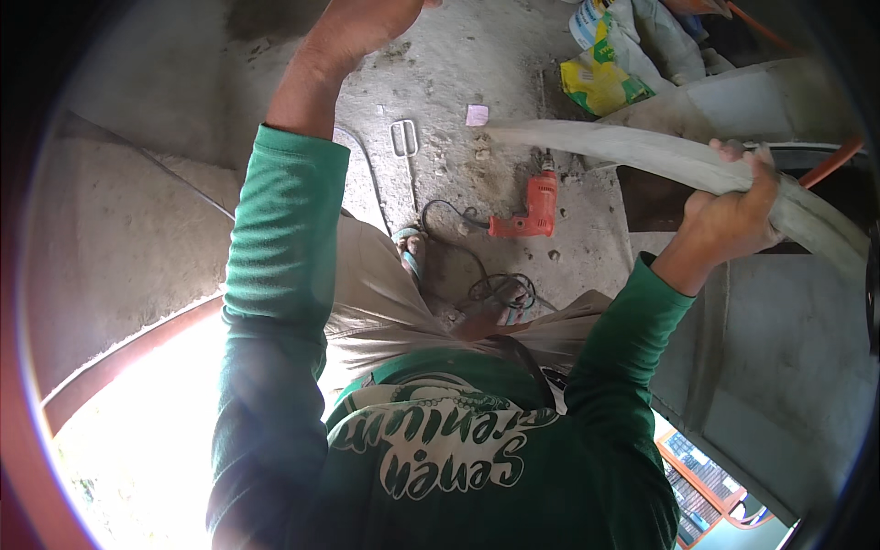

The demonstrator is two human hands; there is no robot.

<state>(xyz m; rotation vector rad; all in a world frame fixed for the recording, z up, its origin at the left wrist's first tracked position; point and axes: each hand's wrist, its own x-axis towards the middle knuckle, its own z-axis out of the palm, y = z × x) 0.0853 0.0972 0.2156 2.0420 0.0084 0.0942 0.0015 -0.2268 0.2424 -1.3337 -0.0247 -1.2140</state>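
My right hand is closed around a long, dusty, pale grey bar. The bar looks curved here and runs from the floor's middle to the right edge; I cannot make out whether it is wood or metal. At the top, my left hand reaches forward, its fingers mostly cut off by the picture's edge. Whether it holds anything is hidden. On the concrete floor between my arms lies a red power drill with a dark cord. Left of it is a thin metal rod with a rectangular loop end, like a mixing paddle.
A yellow, green and white sack slumps at the upper right, near an orange pole. A pink scrap and crumbs dot the floor. Coiled cord lies by my feet. Concrete walls stand on both sides.
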